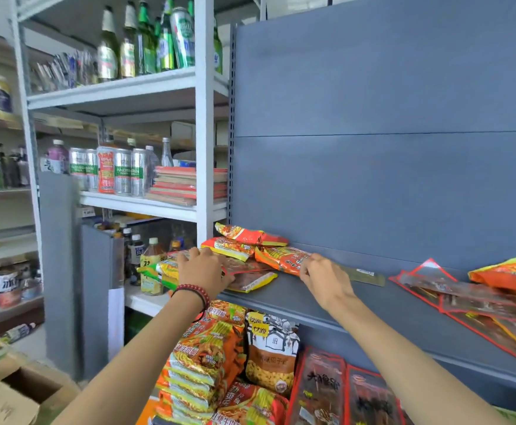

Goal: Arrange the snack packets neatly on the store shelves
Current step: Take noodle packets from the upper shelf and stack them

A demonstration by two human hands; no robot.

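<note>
Grey shelf [327, 297], crinkled orange packets [281, 259], hands [203, 266] touching

Orange noodle packets [250, 248]: heaped loosely at left end of grey shelf [327, 305], overlapping, tilted at odd angles.
Clear red-edged packets [477, 297]: lying flat at right end of same shelf, overlapping.
Lower packets [207, 363]: orange noodle packs stacked beneath shelf, beside white seed bag [270, 354].

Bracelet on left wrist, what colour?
Dark red beads; the bracelet sits just behind the left hand. Head view, the only one.
</note>
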